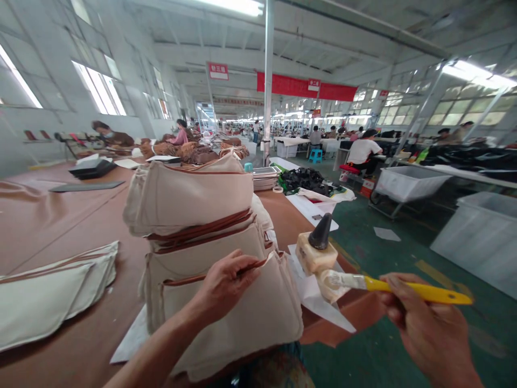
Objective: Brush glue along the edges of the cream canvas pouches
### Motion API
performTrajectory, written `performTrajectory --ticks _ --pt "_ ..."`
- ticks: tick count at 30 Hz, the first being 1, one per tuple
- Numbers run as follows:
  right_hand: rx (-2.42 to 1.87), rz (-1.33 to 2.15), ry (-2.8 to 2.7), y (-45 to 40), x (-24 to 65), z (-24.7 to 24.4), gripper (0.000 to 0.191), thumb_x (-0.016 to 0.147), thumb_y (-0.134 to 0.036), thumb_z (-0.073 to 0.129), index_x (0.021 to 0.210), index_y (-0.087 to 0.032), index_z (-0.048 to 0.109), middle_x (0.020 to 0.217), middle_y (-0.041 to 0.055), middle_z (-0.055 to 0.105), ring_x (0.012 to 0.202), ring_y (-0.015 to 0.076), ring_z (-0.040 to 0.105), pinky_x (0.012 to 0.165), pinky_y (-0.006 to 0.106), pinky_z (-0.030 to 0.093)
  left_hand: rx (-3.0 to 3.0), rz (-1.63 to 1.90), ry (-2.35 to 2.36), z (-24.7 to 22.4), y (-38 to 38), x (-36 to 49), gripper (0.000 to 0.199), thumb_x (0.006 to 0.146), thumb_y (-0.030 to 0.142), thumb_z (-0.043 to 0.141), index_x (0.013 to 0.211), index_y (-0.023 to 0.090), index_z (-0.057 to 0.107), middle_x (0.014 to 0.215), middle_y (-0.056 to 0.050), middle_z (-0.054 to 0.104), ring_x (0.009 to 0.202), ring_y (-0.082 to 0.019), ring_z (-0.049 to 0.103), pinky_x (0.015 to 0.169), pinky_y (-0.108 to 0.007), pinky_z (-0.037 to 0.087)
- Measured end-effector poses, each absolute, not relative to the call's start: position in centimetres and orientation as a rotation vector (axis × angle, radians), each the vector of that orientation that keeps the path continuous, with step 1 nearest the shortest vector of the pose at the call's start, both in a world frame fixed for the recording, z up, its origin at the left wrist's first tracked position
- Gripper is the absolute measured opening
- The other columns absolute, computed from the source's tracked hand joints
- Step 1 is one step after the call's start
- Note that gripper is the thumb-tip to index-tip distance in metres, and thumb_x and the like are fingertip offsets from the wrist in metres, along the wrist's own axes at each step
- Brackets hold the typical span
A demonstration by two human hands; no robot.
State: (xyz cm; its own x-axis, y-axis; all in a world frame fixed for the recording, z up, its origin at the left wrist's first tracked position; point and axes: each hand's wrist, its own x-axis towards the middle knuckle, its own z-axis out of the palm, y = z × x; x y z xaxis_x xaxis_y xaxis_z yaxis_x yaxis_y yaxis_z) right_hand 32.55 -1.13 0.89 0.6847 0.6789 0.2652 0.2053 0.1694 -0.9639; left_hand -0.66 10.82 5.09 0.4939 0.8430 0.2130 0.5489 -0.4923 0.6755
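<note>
At the edge of the brown-covered table, our left hand pinches the brown-trimmed rim of the front beige fabric piece, while our right hand grips a yellow-handled brush, bristles at the pale container. We judge the work midway: 1 piece is being handled, others form a stack behind, and which are finished we cannot tell.

Ceiling tubes: bright, glaring
Windows: blown-out
Room beyond fingers: hazy
Edges: stretched, softer
</note>
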Motion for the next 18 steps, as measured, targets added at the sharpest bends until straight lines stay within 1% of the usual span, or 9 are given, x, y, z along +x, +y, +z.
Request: performTrajectory --ticks 2,4,6,11,14,18 --pt "-1.178 0.561 -0.709 -1.3 29.6 3.9 0.035 0.079 -0.049 0.082 0.085 -0.016 0.07 0.061 0.0042 0.057 0.047 0.0129 0.046 0.037 0.018 0.035 2.186 0.734 1.104 4.9 9.9 -0.3 0.026 0.096 0.039 0.054 0.099 0.024 0.075 0.082 0.0 0.057 0.079 -0.014 0.055 0.07 -0.021 0.04" --pt "-1.077 0.644 -0.724 -1.3 27.4 6.1 0.033 0.078 -0.045 0.084 0.081 -0.016 0.069 0.056 0.0022 0.053 0.043 0.0101 0.041 0.036 0.015 0.032 2.167 0.744 1.084 4.8 9.2 0.1 0.024 0.096 0.038 0.056 0.097 0.024 0.075 0.081 0.0 0.055 0.077 -0.013 0.054 0.068 -0.02 0.039" --pt "-1.026 0.68 -0.781 -1.1 26.1 7.1 0.031 0.08 -0.043 0.083 0.078 -0.016 0.069 0.055 0.0013 0.052 0.042 0.0087 0.04 0.036 0.014 0.031 2.152 0.759 1.083 4.7 8.5 0.4 0.024 0.096 0.039 0.057 0.094 0.024 0.075 0.08 0.001 0.053 0.072 -0.011 0.052 0.064 -0.02 0.038" --pt "-1.0 0.721 -0.871 -0.5 25.0 6.3 0.028 0.086 -0.041 0.077 0.078 -0.016 0.068 0.054 -0.0001 0.05 0.04 0.0092 0.04 0.036 0.016 0.029 2.178 0.764 1.044 4.8 7.1 0.8 0.022 0.096 0.033 0.058 0.085 0.022 0.073 0.077 0.002 0.05 0.068 -0.009 0.051 0.062 -0.019 0.036" --pt "-1.071 0.671 -0.944 0.0 25.0 6.0 0.029 0.088 -0.043 0.075 0.08 -0.016 0.068 0.052 -0.0001 0.05 0.04 0.0111 0.042 0.036 0.018 0.032 2.217 0.777 1.002 4.7 6.5 0.8 0.021 0.096 0.031 0.057 0.086 0.022 0.073 0.077 0.002 0.051 0.068 -0.009 0.052 0.062 -0.019 0.037" --pt "-1.11 0.521 -0.929 0.0 25.8 6.8 0.028 0.089 -0.042 0.075 0.083 -0.016 0.069 0.054 0.0006 0.053 0.042 0.011 0.044 0.037 0.017 0.034 2.294 0.831 0.994 4.4 6.0 0.7 0.022 0.097 0.032 0.056 0.092 0.024 0.075 0.077 0.001 0.053 0.068 -0.01 0.053 0.06 -0.019 0.037"
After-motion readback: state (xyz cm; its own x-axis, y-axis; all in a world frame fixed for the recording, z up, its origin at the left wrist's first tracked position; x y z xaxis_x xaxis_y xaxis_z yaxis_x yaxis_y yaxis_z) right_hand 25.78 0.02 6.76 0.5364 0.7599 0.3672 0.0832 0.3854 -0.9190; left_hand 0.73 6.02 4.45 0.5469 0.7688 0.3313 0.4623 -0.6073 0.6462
